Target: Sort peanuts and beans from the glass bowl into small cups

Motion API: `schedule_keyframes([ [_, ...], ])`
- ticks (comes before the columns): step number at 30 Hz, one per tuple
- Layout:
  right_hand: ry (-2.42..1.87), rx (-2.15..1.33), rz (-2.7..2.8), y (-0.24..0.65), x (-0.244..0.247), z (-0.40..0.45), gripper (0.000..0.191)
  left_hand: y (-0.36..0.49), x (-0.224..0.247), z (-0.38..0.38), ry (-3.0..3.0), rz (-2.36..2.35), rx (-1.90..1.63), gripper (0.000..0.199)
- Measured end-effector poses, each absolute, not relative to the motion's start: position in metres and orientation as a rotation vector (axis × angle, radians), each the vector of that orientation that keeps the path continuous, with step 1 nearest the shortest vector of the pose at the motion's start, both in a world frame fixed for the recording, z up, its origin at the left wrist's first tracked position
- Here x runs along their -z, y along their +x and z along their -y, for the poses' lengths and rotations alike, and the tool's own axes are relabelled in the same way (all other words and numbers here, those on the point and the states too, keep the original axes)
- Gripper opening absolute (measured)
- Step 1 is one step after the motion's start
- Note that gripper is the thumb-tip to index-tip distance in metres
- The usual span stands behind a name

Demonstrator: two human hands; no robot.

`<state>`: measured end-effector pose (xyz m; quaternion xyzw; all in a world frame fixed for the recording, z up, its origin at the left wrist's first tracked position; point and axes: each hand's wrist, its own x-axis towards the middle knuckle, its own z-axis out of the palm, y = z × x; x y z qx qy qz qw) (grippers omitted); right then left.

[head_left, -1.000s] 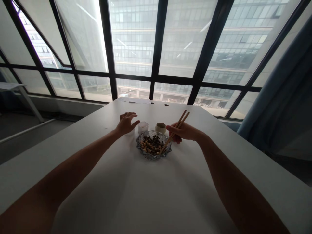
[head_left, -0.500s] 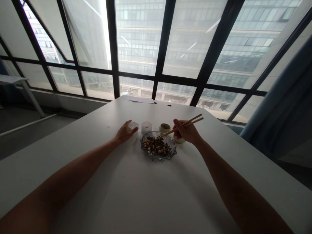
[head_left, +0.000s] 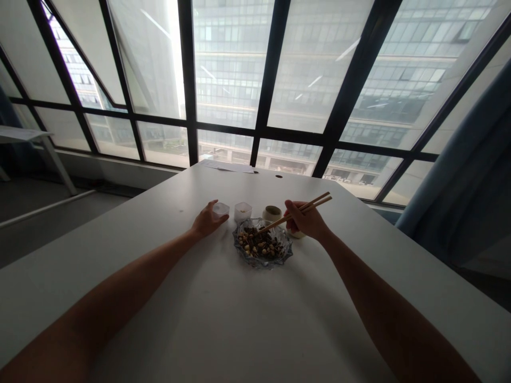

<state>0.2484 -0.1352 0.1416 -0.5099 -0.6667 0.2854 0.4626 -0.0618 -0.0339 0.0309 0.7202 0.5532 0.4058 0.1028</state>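
A pair of wooden chopsticks [head_left: 311,205] is held in my right hand [head_left: 305,219], its tips down among the mixed nuts and seeds [head_left: 259,243] in a scalloped glass bowl [head_left: 285,255]. My left hand [head_left: 207,219] has its thumb and fingers around the sides of a small translucent cup [head_left: 221,209]. Just right of that cup stands a second translucent cup [head_left: 242,211] with a little something pale inside. Behind the bowl is a round pale container [head_left: 272,214]. Another pale container [head_left: 297,234] is partly hidden beneath my right hand.
All of this stands on a white table [head_left: 247,319]. Papers [head_left: 227,166] lie at its far edge, close to a dark round spot [head_left: 278,176]. Large windows rise behind, a blue curtain [head_left: 459,175] hangs at the right, and another white table [head_left: 24,134] is at the far left.
The whole view has shifted slightly, so the table things appear a bit lower and to the right. The chopstick tips remain in the bowl, and both hands keep their holds.
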Motion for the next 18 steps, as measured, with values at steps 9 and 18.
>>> schedule_keyframes([
  [9,-1.318,-0.864,1.208,0.26,-0.139,0.12,0.051,-0.063,-0.03,0.033,2.087,-1.673,-1.243,0.067],
  [18,-1.274,-0.688,1.29,0.27,-0.142,0.123,0.057,-0.054,-0.051,0.046,2.378,-1.722,-1.315,0.067],
])
